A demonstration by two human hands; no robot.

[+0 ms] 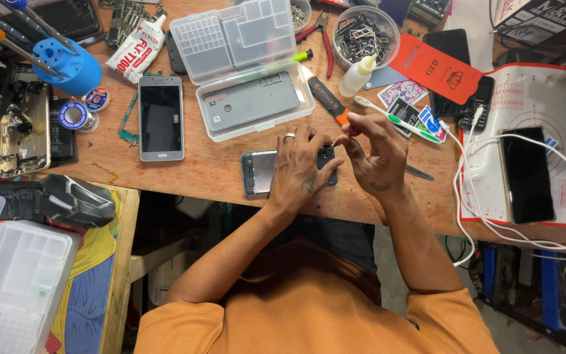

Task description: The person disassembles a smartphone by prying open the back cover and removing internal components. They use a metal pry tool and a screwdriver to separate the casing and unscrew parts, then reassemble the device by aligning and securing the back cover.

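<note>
A dark phone lies flat near the wooden bench's front edge, with its back open. My left hand presses down on its right half, a ring on one finger. My right hand grips a screwdriver with a black and orange handle, tip down at the phone's upper right corner. The phone's right end is hidden under my fingers.
A clear parts box holds a grey phone back. A silver phone lies to the left. A glue bottle, toothbrush, pliers, bowl of small parts, red-edged mat with a phone and white cable stand around.
</note>
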